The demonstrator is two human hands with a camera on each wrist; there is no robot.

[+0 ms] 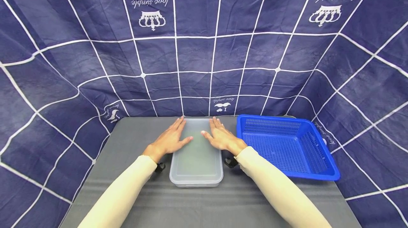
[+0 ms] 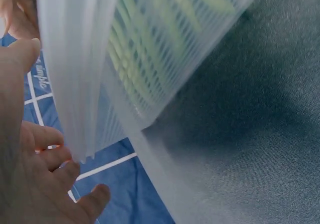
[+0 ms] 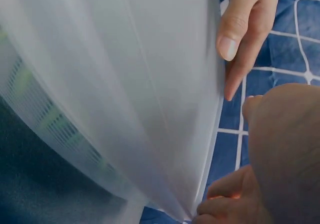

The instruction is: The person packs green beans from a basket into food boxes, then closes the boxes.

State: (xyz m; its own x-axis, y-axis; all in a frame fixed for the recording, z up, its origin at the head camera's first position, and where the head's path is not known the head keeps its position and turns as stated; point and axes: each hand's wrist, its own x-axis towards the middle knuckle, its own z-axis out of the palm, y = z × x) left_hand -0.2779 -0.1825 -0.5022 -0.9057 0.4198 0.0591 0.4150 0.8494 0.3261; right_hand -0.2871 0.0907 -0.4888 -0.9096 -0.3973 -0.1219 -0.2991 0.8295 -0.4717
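Observation:
A clear plastic container with a frosted lid (image 1: 197,153) stands on the table, its long sides running away from me. Through its ribbed side, the left wrist view shows long green pods (image 2: 145,44) that look like beans. My left hand (image 1: 169,138) lies along the lid's left edge toward the far end, fingers straight and thumb out over the lid. On the opposite edge rests my right hand (image 1: 223,137), fingers extended and thumb pointing inward. The two thumbs are apart, and neither hand curls round the container.
A blue plastic basket (image 1: 318,146) with perforated walls stands right of the container, close to my right forearm. Grey cloth covers the table (image 1: 143,199). A dark blue curtain (image 1: 197,54) with white grid lines hangs behind and along both sides.

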